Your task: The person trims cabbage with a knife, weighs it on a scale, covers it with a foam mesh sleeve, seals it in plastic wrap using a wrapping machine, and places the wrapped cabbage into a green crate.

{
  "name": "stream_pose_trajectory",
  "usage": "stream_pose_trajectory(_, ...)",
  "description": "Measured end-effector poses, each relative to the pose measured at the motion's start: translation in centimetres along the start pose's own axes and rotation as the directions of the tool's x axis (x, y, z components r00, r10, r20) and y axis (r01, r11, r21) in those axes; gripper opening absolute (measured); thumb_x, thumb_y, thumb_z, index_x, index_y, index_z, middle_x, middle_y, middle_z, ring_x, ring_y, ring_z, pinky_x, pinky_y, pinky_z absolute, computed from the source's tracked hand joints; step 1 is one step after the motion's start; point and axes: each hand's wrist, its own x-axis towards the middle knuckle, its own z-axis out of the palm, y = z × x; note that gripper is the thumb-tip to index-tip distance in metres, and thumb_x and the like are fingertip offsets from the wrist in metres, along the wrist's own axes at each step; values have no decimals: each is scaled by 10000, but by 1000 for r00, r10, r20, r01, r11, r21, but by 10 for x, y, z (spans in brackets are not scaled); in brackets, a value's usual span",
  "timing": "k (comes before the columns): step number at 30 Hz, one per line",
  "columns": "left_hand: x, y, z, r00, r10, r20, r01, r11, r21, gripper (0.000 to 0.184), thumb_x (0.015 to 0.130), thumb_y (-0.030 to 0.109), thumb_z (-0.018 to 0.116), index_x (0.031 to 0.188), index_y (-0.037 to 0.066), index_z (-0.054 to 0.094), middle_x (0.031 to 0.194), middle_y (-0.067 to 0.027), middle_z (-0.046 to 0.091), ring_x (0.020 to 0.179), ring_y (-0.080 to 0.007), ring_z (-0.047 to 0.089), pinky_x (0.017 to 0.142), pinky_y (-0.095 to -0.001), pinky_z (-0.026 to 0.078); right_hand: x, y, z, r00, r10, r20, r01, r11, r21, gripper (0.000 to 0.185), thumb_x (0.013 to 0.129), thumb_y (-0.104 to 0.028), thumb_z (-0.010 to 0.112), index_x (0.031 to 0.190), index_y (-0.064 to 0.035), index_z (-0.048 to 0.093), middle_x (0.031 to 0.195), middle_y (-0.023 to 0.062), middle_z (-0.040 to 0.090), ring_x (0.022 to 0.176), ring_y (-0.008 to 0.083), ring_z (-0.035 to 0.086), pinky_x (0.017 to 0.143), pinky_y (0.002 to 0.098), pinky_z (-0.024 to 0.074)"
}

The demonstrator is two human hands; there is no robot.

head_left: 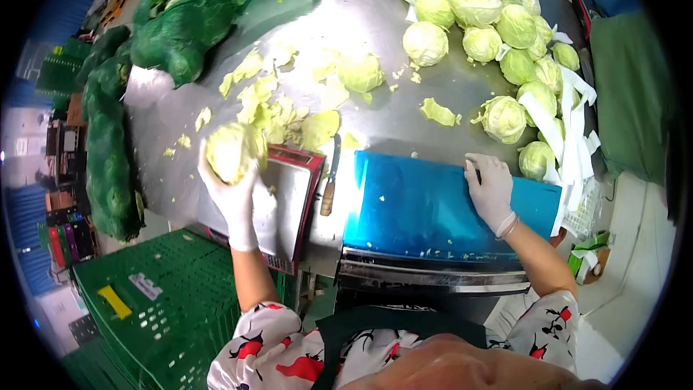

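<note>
A pale green cabbage [232,150] is held up in my left hand [229,191], which wears a white glove. It is above the left part of a red-edged scale with a metal plate [286,206]. My right hand [491,189], also gloved, rests with its fingers apart on the right part of a blue-topped machine [411,206] and holds nothing. Between scale and machine lies a knife [330,180] with a wooden handle. Loose cabbage leaves [278,115] are spread behind the scale, beside another cabbage [359,72].
Many cabbages [473,3] are piled at the back right, beside white foam nets [570,119]. Green net sacks [173,36] of cabbages stand at the left and back left. Green crates [170,303] are at the lower left. The metal table [170,166] runs beneath.
</note>
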Motion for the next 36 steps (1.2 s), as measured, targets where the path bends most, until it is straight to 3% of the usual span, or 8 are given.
stream_pose_trajectory(6,-71,-18,-57,966,-179,184,107,933,344,1000,638,206,885,1440,-40,342,1360,-232,455,1258,-346,486,1077,-423,400,-3,-3,-1,999,23,-38,-23,1000,5,243,942,-271,596,1041,-64,676,1008,110,685,963,297,618,865,404,450)
stream_pose_trajectory(13,-116,26,-82,998,-59,-26,64,900,430,1097,659,280,858,1509,-21,232,1488,-265,327,1386,-377,344,1153,-434,279,25,9,14,992,62,-112,-37,976,216,293,937,-208,610,1137,7,612,1156,213,622,1089,383,571,982,437,427)
stream_pose_trajectory(16,-155,57,-81,999,-46,23,37,957,288,991,693,224,823,1477,-40,278,1467,-268,346,1357,-414,359,1150,-465,268,77,-48,15,951,-224,-213,250,963,102,378,930,-217,620,1241,-6,572,1263,214,570,1214,370,508,1049,434,387)
stream_pose_trajectory(21,-199,67,-68,980,149,135,-185,931,315,998,705,193,810,1491,-44,242,1467,-267,349,1376,-407,346,1158,-478,251,187,-122,91,898,-433,-73,425,899,-102,593,854,-316,701,1356,-68,506,1424,197,456,1327,371,420,1087,481,353)
stream_pose_trajectory(29,-149,6,-82,952,-255,-170,282,946,158,1162,670,156,826,1551,24,79,1486,-250,308,1397,-361,336,1156,-449,280,237,-169,149,893,-128,432,300,884,-358,1075,619,-482,835,1466,-40,340,1432,191,450,1313,405,443,1052,511,430)
stream_pose_trajectory(32,-116,-13,-74,957,-266,-115,282,945,166,1316,615,244,894,1556,35,-2,1532,-260,248,1408,-380,317,1166,-460,272,245,-144,162,943,-42,330,160,927,-340,985,638,-514,811,1388,3,436,1338,194,540,1243,402,515,1022,503,463)
stream_pose_trajectory(34,-95,-18,-70,960,-277,-44,280,955,94,1396,573,327,916,1537,-16,-35,1499,-325,273,1378,-417,360,1153,-411,311,242,-128,149,907,182,380,-230,970,83,774,748,-517,747,1320,-44,532,1210,166,626,1167,330,583,941,498,507)
stream_pose_trajectory(36,-83,-29,-68,927,-369,72,358,924,136,1322,585,325,912,1536,-28,64,1429,-308,399,1315,-380,458,1116,-399,368,235,-103,118,718,197,668,-661,494,565,709,804,-525,699,1312,-56,541,1222,143,628,1126,286,612,915,493,522)
